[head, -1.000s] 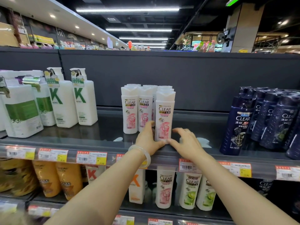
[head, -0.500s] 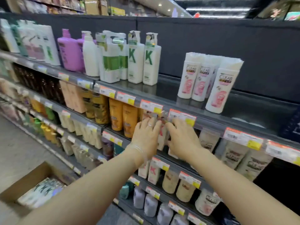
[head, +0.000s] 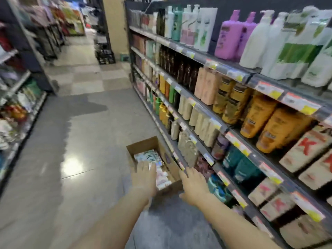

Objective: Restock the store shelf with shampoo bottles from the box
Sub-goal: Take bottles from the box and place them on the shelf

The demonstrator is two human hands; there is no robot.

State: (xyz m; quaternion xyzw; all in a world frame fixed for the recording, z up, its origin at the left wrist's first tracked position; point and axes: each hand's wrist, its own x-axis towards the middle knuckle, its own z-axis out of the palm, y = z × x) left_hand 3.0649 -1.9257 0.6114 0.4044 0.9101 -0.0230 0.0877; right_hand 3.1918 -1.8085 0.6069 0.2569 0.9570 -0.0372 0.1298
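A brown cardboard box [head: 142,144] sits on the floor against the foot of the shelf unit [head: 203,112]. Inside lie several white shampoo bottles [head: 149,157] with green and pink print. My left hand [head: 144,175] hovers over the near part of the box, palm down, fingers spread, holding nothing. My right hand [head: 193,186] is beside the box's right rim, next to the low shelves, also spread and holding nothing. The view is motion-blurred.
The shelf unit on the right runs along the aisle, packed with bottles on several levels, price tags [head: 269,89] on the edges. Another shelf row [head: 16,97] lines the left side. Grey tiled floor [head: 80,141] lies between.
My view has swung left and down from the top shelf to the floor box. Both hands have dropped from the shelf edge to the box, with nothing in them.
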